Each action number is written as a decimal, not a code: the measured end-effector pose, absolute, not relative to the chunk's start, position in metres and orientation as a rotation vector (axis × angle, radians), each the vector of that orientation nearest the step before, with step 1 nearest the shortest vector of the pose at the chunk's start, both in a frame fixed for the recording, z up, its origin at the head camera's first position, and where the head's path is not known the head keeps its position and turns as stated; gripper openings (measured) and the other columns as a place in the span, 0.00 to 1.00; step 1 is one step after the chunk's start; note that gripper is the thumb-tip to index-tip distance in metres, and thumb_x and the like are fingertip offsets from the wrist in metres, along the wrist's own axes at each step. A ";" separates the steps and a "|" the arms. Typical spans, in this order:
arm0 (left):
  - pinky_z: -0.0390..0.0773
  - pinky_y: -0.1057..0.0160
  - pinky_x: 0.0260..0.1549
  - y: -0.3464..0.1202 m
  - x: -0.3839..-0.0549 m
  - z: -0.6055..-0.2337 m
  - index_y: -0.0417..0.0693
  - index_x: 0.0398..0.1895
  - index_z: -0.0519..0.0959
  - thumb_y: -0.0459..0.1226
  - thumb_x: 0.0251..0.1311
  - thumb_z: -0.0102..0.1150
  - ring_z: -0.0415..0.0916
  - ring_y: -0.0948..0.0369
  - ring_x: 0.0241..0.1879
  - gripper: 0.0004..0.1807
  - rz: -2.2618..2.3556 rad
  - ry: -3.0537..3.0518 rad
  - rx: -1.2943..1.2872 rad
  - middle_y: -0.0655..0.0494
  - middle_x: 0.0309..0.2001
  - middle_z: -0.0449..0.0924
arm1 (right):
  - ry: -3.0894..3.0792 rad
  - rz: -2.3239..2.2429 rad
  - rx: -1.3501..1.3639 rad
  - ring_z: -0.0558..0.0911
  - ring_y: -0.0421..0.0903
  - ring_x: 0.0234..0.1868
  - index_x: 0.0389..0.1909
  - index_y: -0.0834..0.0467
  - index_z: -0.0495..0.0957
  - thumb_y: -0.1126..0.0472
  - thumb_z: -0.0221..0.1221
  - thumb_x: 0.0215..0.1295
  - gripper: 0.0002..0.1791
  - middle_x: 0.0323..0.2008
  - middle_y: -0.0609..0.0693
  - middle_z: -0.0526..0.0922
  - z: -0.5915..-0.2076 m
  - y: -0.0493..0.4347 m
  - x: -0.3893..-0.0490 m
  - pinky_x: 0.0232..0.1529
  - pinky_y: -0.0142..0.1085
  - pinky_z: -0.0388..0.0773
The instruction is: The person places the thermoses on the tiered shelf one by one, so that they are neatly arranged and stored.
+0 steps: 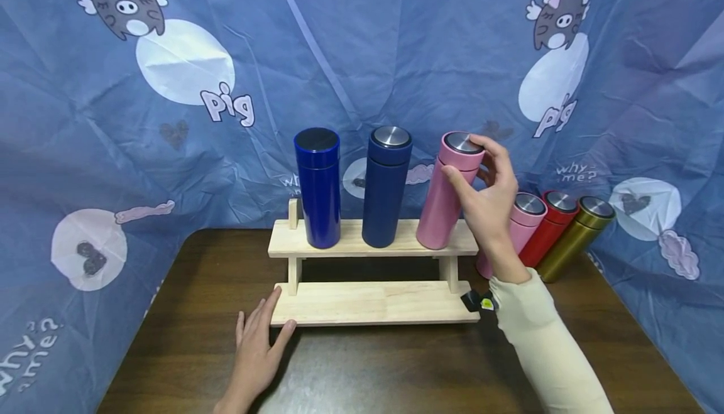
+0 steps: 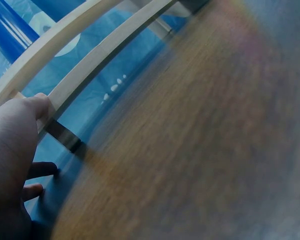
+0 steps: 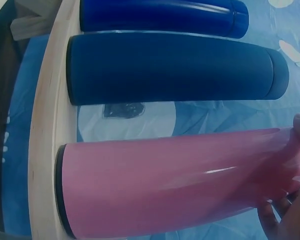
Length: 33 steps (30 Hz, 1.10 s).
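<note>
My right hand (image 1: 491, 197) grips a pink thermos bottle (image 1: 440, 207) near its steel-topped lid. The bottle's base meets the upper board of a pale wooden two-tier rack (image 1: 373, 304), at the right end, as the right wrist view also shows. To its left on that board stand a dark blue thermos (image 1: 387, 200) with a steel-topped lid and a glossy blue thermos (image 1: 320, 207) with a black top. My left hand (image 1: 257, 348) rests at the left end of the rack's lower board, fingers extended, its thumb (image 2: 37, 106) against the front edge.
Right of the rack, partly behind my right arm, stand another pink thermos (image 1: 525, 219), a red thermos (image 1: 548, 228) and a gold thermos (image 1: 577, 238). A small black item with a yellow-green mark (image 1: 486, 304) is by the lower board's right end. Blue printed cloth (image 1: 362, 43) hangs behind the brown table (image 1: 396, 370).
</note>
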<state>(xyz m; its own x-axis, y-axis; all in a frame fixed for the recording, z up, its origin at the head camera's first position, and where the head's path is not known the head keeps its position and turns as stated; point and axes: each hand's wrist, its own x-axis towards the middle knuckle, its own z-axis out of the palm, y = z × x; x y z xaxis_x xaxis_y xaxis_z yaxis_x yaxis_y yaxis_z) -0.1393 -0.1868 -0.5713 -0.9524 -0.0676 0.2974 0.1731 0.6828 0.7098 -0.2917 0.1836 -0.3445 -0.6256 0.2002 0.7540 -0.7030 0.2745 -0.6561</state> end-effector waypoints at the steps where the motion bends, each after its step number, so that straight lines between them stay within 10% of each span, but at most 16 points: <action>1: 0.41 0.21 0.78 -0.187 -0.139 -0.571 0.53 0.88 0.63 0.47 0.80 0.62 0.64 0.28 0.79 0.38 -1.141 -2.598 -0.083 0.37 0.82 0.68 | -1.762 1.456 0.459 0.84 0.46 0.59 0.70 0.61 0.81 0.70 0.76 0.64 0.32 0.62 0.47 0.85 -0.345 0.184 -0.293 0.58 0.33 0.83; 33: 0.41 0.21 0.78 -0.187 -0.139 -0.572 0.53 0.88 0.63 0.48 0.81 0.62 0.64 0.28 0.79 0.38 -1.138 -2.616 -0.073 0.36 0.82 0.68 | -1.823 1.424 0.567 0.79 0.46 0.67 0.81 0.57 0.70 0.70 0.71 0.68 0.41 0.70 0.60 0.79 -0.359 0.189 -0.298 0.67 0.35 0.77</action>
<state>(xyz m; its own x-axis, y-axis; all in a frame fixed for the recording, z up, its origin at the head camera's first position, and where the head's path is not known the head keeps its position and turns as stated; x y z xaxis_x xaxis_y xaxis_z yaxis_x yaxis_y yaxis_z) -0.1393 -0.1874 -0.5720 -0.9576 -0.0674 0.2800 0.1589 0.6873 0.7088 -0.2983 0.1886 -0.3588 -0.6272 0.0974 0.7728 -0.7261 0.2858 -0.6254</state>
